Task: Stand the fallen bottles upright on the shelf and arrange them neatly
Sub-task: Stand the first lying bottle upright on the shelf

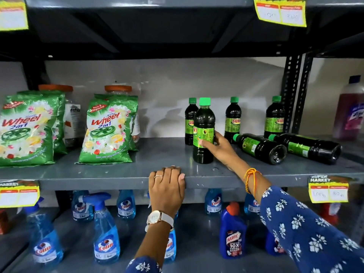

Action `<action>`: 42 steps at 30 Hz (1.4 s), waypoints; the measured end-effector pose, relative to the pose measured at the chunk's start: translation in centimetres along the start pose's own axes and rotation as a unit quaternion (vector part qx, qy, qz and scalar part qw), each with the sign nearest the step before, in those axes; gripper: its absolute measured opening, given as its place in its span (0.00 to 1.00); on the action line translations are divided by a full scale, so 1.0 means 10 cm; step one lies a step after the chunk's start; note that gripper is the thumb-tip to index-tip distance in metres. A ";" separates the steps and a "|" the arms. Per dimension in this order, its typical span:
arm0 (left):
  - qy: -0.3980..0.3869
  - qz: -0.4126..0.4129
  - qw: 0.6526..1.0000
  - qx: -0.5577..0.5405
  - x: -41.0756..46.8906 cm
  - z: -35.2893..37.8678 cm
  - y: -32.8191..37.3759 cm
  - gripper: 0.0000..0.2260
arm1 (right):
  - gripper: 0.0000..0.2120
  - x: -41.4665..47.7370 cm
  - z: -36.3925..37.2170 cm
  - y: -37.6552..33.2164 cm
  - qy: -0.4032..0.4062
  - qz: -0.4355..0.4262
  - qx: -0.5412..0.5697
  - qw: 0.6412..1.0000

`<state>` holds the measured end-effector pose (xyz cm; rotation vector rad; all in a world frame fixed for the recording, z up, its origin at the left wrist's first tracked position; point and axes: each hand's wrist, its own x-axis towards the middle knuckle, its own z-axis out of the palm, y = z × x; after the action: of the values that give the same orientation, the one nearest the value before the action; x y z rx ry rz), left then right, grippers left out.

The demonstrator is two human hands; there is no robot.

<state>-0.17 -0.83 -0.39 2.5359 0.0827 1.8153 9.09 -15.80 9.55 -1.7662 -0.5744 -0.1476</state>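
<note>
Dark green-capped bottles with green labels stand on the grey shelf [110, 174]. My right hand [218, 146] grips one upright bottle [203, 125] at its label, near the shelf's front. Three more stand behind: one [189, 123] just left of it, one [233, 119] to the right, one [274, 117] by the post. Two bottles lie on their sides, caps to the left: one [260, 147] close to my wrist, another [307, 147] further right. My left hand [167, 186] rests over the shelf's front edge, fingers curled on the lip.
Green detergent packs [109, 127] and orange-lidded jars [118, 88] fill the shelf's left half. A pink bottle [349, 115] stands far right beyond the perforated post [291, 91]. Blue spray bottles [106, 231] and toilet cleaner [233, 233] sit on the shelf below. Yellow price tags [328, 191] hang off the edges.
</note>
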 end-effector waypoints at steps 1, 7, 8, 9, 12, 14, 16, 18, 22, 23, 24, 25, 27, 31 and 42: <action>-0.004 -0.002 1.000 0.000 0.00 0.00 0.00 0.15 | 0.35 0.01 0.01 0.01 -0.002 0.013 -0.029 0.999; -0.020 -0.005 1.000 -0.003 0.01 -0.04 0.02 0.15 | 0.34 0.10 -0.01 0.14 -0.001 0.034 -0.111 0.993; -0.018 -0.004 1.000 0.001 0.02 -0.05 0.02 0.16 | 0.25 0.03 -0.02 0.08 -0.008 0.035 -0.087 0.996; -0.019 -0.003 1.000 0.005 0.02 -0.06 0.02 0.16 | 0.20 0.01 -0.03 0.06 -0.018 0.043 -0.057 0.997; -0.023 -0.005 1.000 0.014 0.02 -0.07 0.03 0.19 | 0.16 -0.01 -0.04 0.02 -0.046 0.014 -0.006 0.999; -0.026 -0.007 1.000 0.015 0.02 -0.07 0.04 0.19 | 0.20 0.00 -0.02 0.05 -0.035 -0.003 -0.007 0.999; -0.026 -0.007 0.999 0.018 0.02 -0.07 0.04 0.19 | 0.26 0.00 -0.03 0.07 -0.031 0.001 -0.015 0.999; -0.029 -0.008 0.999 0.022 0.02 -0.07 0.05 0.19 | 0.17 -0.01 -0.05 0.07 -0.043 0.013 0.000 0.999; -0.035 -0.019 0.999 0.015 0.02 -0.07 0.05 0.19 | 0.17 -0.05 -0.06 0.00 -0.047 0.007 0.018 0.999; -0.036 -0.020 0.999 0.014 0.02 -0.07 0.06 0.20 | 0.17 -0.05 -0.06 0.01 -0.045 0.001 0.019 0.999; -0.036 -0.021 0.999 0.014 0.02 -0.08 0.06 0.20 | 0.18 -0.06 -0.06 0.01 -0.044 -0.006 0.010 0.999; -0.037 -0.023 0.999 0.013 0.02 -0.08 0.06 0.21 | 0.17 -0.06 -0.05 0.01 -0.044 -0.012 0.004 0.999; -0.041 -0.026 0.999 0.012 0.03 -0.09 0.07 0.21 | 0.15 -0.06 -0.04 0.03 -0.049 -0.017 0.001 0.999; -0.050 -0.028 0.998 0.012 0.03 -0.11 0.07 0.18 | 0.16 -0.05 -0.05 0.03 -0.045 -0.004 0.011 0.999; -0.092 -0.039 0.995 0.012 0.04 -0.17 0.09 0.21 | 0.17 -0.25 -0.12 -0.02 -0.068 -0.009 -0.054 0.996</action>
<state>-1.62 -1.68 0.59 2.6619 0.1973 1.5566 7.07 -17.60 9.11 -1.8863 -0.6909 -0.0714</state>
